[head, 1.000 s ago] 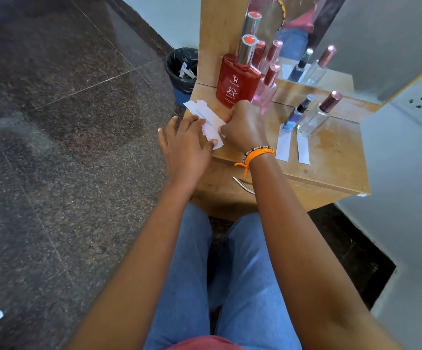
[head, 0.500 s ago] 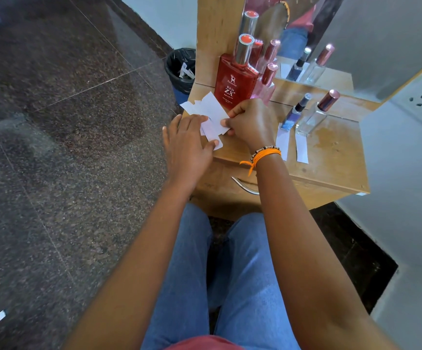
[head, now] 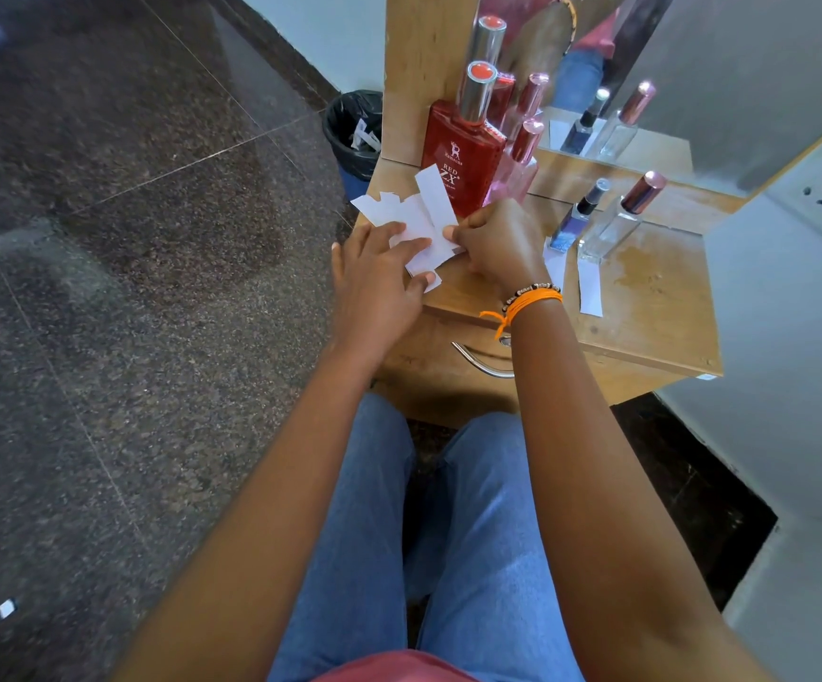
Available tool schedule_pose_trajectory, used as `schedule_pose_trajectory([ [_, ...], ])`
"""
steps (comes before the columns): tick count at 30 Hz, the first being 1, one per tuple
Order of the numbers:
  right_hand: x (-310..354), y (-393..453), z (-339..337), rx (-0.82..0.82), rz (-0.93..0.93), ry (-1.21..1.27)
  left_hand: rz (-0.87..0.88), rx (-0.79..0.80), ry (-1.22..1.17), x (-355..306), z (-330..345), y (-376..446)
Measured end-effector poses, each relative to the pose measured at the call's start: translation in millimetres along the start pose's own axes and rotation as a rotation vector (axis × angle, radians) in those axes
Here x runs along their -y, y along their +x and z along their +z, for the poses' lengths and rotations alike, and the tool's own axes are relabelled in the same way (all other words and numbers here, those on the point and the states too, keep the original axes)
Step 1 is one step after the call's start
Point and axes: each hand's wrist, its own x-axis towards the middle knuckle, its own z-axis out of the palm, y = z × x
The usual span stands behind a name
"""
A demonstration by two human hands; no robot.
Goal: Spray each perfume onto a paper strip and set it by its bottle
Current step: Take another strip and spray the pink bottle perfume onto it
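Head view: paper strips [head: 424,224] lie pinched between both hands [head: 436,260].

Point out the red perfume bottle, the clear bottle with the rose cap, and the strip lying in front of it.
red perfume bottle [head: 463,162]: head view, front face with the label.
clear bottle [head: 613,231]: head view, glass body.
strip [head: 590,287]: head view, middle of the paper.
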Motion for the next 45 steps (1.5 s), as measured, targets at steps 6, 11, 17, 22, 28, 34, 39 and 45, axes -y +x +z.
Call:
schedule_pose_trajectory([
  [6,-8.0,-2.1,0.1,-0.086,-0.011,0.097,0.001,0.028,0.024,-0.5,-1.3,1.8],
  [11,-12.1,-15.5,-10.2,0.012,-0.005,0.28,-0.003,0.015,-0.048,-1.3,-3.8,3.9],
  [17,-11.8,-42.1,-20.2,0.072,-0.036,0.533,0.034,-0.16,-0.368,-21.0,-16.8,0.6],
  [22,-17.5,-57.3,-27.1,0.08,-0.032,0.565,-0.274,0.02,-0.891,-46.5,-22.5,5.1],
  [28,-18.2,-46.8,-39.1,-0.263,-0.176,0.35,-0.373,0.064,-0.964,-52.8,-16.3,8.9],
  [34,5.4,-1.0,-51.7,-0.488,-0.281,-0.121,-0.319,0.119,-0.896,-54.0,-11.6,9.8],
  [39,10.7,12.0,-44.3,-0.437,-0.195,-0.285,-0.261,0.123,-0.9,-54.7,-11.1,12.0],
  [45,9.3,-1.3,-46.5,-0.479,-0.219,-0.304,-0.257,0.095,-0.868,-56.2,-12.5,12.0],
])
